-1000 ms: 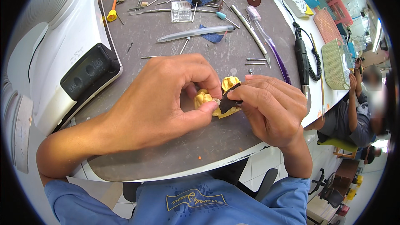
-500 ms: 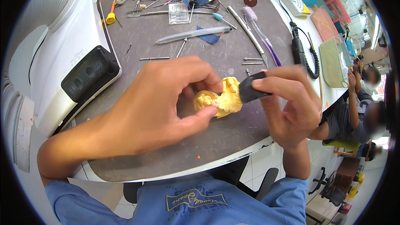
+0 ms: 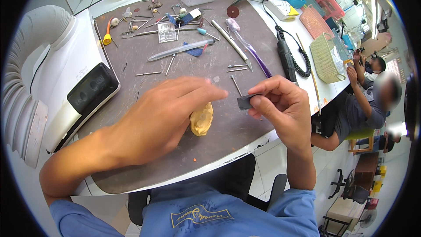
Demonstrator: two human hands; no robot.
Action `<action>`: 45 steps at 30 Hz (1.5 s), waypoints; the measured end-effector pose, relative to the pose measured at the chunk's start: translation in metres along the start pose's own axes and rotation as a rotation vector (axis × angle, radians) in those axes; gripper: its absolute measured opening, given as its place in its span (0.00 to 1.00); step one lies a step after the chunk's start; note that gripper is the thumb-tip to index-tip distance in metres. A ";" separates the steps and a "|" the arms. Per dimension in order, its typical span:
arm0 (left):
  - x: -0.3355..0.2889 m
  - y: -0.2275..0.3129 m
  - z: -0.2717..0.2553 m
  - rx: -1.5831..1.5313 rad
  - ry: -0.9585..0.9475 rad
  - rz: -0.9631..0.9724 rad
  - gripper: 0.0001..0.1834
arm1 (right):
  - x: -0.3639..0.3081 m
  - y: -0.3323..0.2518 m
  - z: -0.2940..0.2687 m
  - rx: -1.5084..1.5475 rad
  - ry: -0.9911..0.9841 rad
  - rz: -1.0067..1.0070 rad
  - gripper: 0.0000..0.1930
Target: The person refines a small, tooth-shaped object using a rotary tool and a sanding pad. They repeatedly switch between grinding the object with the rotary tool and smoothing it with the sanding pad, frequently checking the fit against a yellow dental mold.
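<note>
One yellow dental model (image 3: pixel 201 121) shows at three o'clock from the left hand (image 3: pixel 169 115), which arches over it, fingers stretched — whether gripping, I cannot tell; at the model's two o'clock, the right hand (image 3: pixel 287 112) pinches a black strip (image 3: pixel 242 102), perhaps end-held to keep the rest exposed.

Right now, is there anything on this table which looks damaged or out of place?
Yes: the table's white front edge has dark, ragged marks, as if chipped, and a small orange crumb lies on the scratched mat.
</note>
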State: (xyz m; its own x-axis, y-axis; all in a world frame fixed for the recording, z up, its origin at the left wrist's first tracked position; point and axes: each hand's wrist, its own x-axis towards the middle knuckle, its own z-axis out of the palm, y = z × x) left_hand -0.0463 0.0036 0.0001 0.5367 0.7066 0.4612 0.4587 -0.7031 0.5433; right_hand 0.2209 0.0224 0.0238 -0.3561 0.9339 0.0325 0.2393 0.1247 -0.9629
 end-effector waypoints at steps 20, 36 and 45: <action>-0.011 0.016 -0.005 -0.010 -0.034 -0.210 0.13 | 0.001 0.026 0.009 -0.660 0.209 -0.892 0.15; -0.013 0.008 0.005 -0.150 -0.001 -0.254 0.13 | 0.005 0.024 0.012 -0.637 0.107 -0.815 0.17; -0.016 0.004 0.006 -0.176 0.019 -0.251 0.13 | 0.004 0.017 0.014 -0.683 0.024 -0.787 0.19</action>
State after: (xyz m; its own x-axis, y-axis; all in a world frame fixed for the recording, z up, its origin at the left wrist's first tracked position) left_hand -0.0483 -0.0111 -0.0089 0.4075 0.8593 0.3092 0.4447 -0.4825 0.7546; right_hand 0.2108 0.0240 0.0037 -0.6165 0.5120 0.5982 0.4105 0.8573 -0.3108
